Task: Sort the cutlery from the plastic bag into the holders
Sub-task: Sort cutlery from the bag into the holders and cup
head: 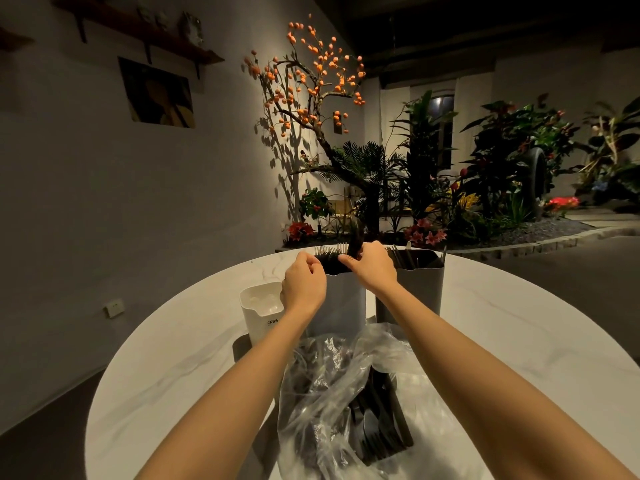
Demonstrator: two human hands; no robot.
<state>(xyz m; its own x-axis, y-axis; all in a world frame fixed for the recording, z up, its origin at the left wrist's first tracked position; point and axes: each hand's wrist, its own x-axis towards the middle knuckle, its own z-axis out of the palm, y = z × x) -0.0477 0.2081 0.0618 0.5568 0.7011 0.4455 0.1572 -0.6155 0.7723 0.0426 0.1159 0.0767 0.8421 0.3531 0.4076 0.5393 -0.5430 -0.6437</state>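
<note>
- My right hand (pixel 372 268) has its grip closed round a blurred black plastic utensil (pixel 355 242), long axis upright, directly over the middle grey holder (pixel 341 299).
- My left hand (pixel 304 285), fingers loosely curled and empty, is at that holder's left rim.
- More black cutlery lies in the clear plastic bag (pixel 346 393) nearer me on the worktop (pixel 519 358).

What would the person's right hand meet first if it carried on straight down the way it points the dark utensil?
Probably the black forks standing in the middle grey holder; the right hand holds a dark utensil just above them, though depth is unclear.
</note>
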